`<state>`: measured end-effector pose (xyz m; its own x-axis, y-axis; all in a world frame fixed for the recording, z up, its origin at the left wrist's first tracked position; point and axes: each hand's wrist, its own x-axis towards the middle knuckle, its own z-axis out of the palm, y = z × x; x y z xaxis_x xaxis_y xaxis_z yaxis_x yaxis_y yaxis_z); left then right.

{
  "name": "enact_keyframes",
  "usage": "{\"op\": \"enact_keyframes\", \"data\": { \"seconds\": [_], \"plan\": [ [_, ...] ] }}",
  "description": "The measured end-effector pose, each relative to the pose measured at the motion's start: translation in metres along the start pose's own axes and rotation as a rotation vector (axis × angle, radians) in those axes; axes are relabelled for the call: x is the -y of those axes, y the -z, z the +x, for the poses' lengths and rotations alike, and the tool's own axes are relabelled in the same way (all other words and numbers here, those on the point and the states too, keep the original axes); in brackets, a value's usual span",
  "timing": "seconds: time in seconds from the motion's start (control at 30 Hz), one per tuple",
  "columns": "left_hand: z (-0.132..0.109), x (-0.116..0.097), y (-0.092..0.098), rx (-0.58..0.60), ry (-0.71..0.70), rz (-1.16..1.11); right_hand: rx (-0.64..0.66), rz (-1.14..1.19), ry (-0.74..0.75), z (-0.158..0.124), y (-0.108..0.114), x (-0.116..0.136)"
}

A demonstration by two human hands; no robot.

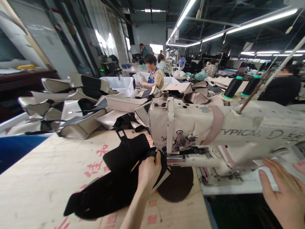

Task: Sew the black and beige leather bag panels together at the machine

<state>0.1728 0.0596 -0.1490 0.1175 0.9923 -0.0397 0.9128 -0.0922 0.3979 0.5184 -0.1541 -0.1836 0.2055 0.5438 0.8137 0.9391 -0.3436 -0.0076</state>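
Observation:
My left hand (149, 171) grips the edge of a black piece (111, 187) that looks like a bag panel or liner. A black flap with a strap loop (128, 149) is part of it or lies on it; I cannot tell which. The gripped edge sits by the narrow arm (177, 161) of a cream sewing machine (190, 119), under its head. The needle is hidden from me. At the right, my right hand (282, 192) is open, fingers stretched out, beside the machine's base and a whitish surface. It holds nothing visible.
Cream and black bag bodies (81, 122) are heaped behind the wooden tabletop (43, 181). A dark round disc (177, 184) is below the machine arm. Two black thread cones (232, 87) stand behind the machine. A person in a blue apron (154, 74) sits farther back, near white bins (119, 85).

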Motion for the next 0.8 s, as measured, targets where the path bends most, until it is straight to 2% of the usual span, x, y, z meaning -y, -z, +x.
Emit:
{"op": "enact_keyframes", "data": {
  "seconds": [0.2,0.43,0.63,0.8],
  "plan": [
    [0.003,-0.001,0.001,-0.009,-0.014,0.023,-0.024,-0.021,-0.029,-0.004,-0.001,0.009],
    [0.015,-0.001,0.000,0.006,-0.048,0.041,0.030,-0.019,-0.043,-0.002,0.002,0.012],
    [0.024,0.001,-0.001,0.023,-0.062,0.031,0.048,0.009,-0.100,-0.001,0.004,0.020],
    [0.033,0.004,-0.003,0.034,-0.067,-0.020,0.047,0.002,-0.087,-0.003,0.003,0.018]
  ]
}}
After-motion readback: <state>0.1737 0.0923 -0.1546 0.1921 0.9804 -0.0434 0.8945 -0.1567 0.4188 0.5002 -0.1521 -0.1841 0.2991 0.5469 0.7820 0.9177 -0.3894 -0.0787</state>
